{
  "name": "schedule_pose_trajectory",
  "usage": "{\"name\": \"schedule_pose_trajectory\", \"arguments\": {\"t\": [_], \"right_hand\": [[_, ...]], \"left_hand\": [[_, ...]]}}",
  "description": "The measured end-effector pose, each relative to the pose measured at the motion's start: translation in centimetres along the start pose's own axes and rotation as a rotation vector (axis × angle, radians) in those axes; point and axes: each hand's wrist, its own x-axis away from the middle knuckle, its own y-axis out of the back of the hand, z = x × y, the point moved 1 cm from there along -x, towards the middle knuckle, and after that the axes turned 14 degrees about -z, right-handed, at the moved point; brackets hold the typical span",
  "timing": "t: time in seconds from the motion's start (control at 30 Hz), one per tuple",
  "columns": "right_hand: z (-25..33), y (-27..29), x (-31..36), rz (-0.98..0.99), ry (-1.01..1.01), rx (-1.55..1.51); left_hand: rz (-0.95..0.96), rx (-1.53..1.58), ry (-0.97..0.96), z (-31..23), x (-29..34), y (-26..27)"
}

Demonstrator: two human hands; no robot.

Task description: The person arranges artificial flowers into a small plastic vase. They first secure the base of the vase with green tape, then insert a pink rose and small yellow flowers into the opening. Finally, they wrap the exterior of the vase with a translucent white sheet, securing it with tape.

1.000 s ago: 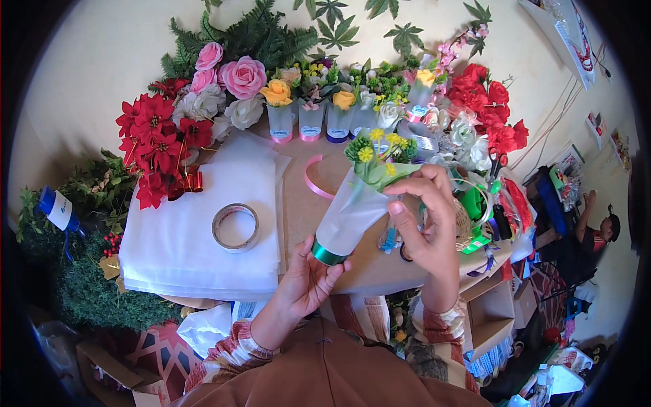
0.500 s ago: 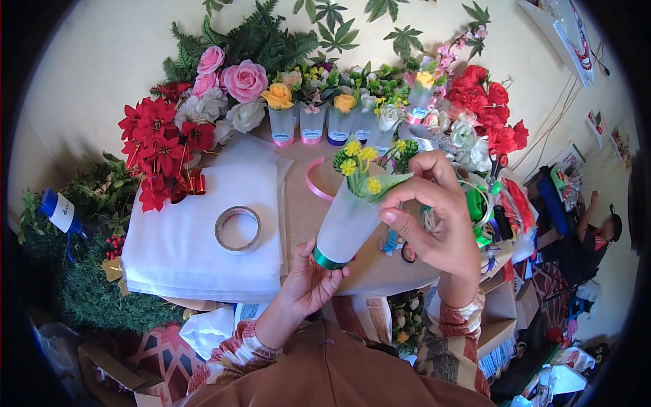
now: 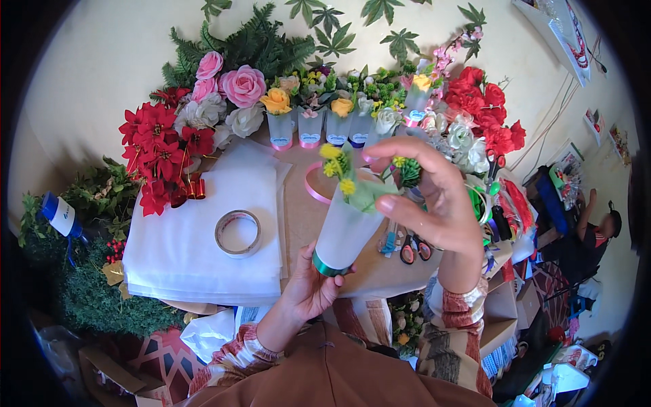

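The left hand [image 3: 312, 292] is closed around the base of a frosted cup [image 3: 347, 234], fingers wrapped by its green band [image 3: 329, 266]. The cup is held up, tilted with its mouth to the far right, above the surface [image 3: 302, 234] close to the middle of its near edge. Yellow flowers [image 3: 332, 153] and a pale leaf [image 3: 366, 195] stand out of the mouth.

The right hand [image 3: 444, 210] is parted and curved at the mouth, thumb near the leaf and fingers arched over, with a green tuft [image 3: 409, 173] showing between; whether a fingertip touches any of it I cannot tell.

The step in hand looks to be settling the flowers in the cup. The next move would call for a light pinch on leaf or tuft, with the base steadied so that the thin wall does not crumple.

Tape [image 3: 239, 254] lies on white sheets [image 3: 203, 264] toward the left edge; scissors [image 3: 412, 245] lie near the right edge, and filled cups [image 3: 310, 127] line the far edge.
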Motion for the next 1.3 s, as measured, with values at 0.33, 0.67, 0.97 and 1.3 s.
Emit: {"name": "schedule_pose_trajectory", "arguments": {"t": [0.33,0.67,0.97,1.3], "right_hand": [[0.1,-0.8,-1.1,-0.007,-0.026,0.344],[0.7,-2.1,-0.8,0.016,-0.251,0.323],[-0.7,0.5,1.7,0.022,-0.007,0.287],[-1.5,-0.6,2.4,0.084,-0.002,0.162]], "left_hand": [[-0.168,-0.768,-0.701,-0.2,0.6,-2.3],[-0.231,-1.395,-0.668,0.1,1.1,-3.8],[-0.039,-1.102,-0.520,-0.3,1.6,-4.7],[-0.097,-1.244,-0.502,-0.7,1.3,-4.2]]}}
